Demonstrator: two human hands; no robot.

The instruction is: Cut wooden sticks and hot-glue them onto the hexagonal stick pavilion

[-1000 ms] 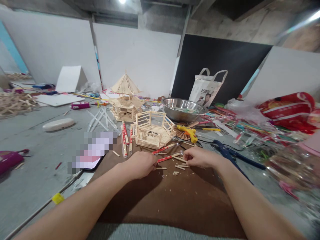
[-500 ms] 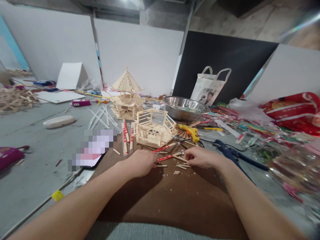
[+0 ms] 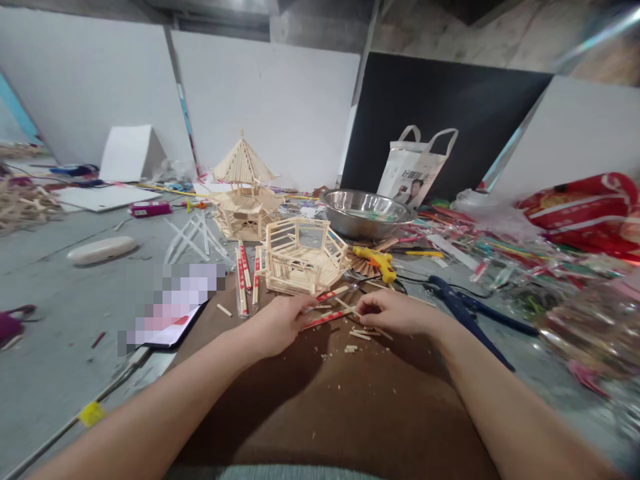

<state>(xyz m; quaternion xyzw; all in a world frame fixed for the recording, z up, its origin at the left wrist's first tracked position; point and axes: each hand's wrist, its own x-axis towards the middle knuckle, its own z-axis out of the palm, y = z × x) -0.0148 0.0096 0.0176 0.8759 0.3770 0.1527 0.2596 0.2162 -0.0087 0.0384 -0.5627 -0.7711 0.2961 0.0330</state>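
Note:
My right hand is closed in a pinch on a thin wooden stick, which points up and to the left. Its fingertips are just above short cut sticks on the brown board. My left hand has its fingers pressed together beside a red-wrapped packet of chopsticks; what they hold, if anything, is hidden. Behind both hands stands a six-sided wooden stick frame with railings. Farther back is a pavilion model with a pointed roof.
A yellow glue gun and blue-handled pliers lie to the right. More wrapped chopsticks and a phone are on the left. Behind stand a metal basin and a white bag. Plastic wrappers litter the right side.
My right hand has lifted a thin stick from among the pieces and moved slightly left. My left hand has shifted a little, its fingers still together. The view has tilted slightly.

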